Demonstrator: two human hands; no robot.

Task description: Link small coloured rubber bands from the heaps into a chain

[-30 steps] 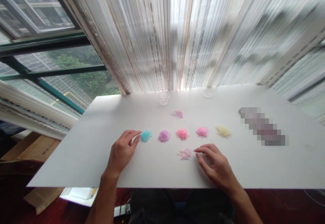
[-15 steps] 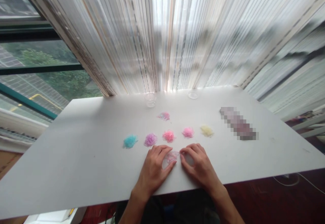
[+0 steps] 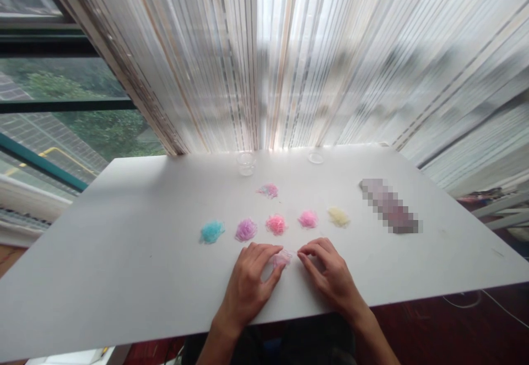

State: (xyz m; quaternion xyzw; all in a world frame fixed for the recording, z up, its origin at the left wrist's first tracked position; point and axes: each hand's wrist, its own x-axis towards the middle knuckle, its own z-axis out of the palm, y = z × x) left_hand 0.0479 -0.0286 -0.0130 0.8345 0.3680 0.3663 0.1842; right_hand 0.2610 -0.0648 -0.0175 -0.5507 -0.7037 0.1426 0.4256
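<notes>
A small pile of pale pink bands (image 3: 282,258) lies on the white table near its front edge. My left hand (image 3: 256,277) curves round the pile's left side, thumb and fingertips apart at its edge. To the right of the pile, my right hand (image 3: 326,271) has its thumb and index fingertip brought together; whatever is between them is too small to make out. Beyond the hands runs a row of piles: turquoise (image 3: 212,232), purple (image 3: 246,229), coral pink (image 3: 276,224), pink (image 3: 308,219) and pale yellow (image 3: 339,217). A mixed-colour pile (image 3: 269,190) lies behind the row.
Near the back edge of the table (image 3: 124,255) stand a clear cup (image 3: 246,164) and a clear round lid (image 3: 316,157). A pixelated long object (image 3: 389,205) lies at the right. String curtains (image 3: 273,62) hang behind the table.
My right hand's thumb and index fingertip have come together, and the hand has drawn slightly away from the pale pink pile. The left hand stays beside it. The view has shifted a little.
</notes>
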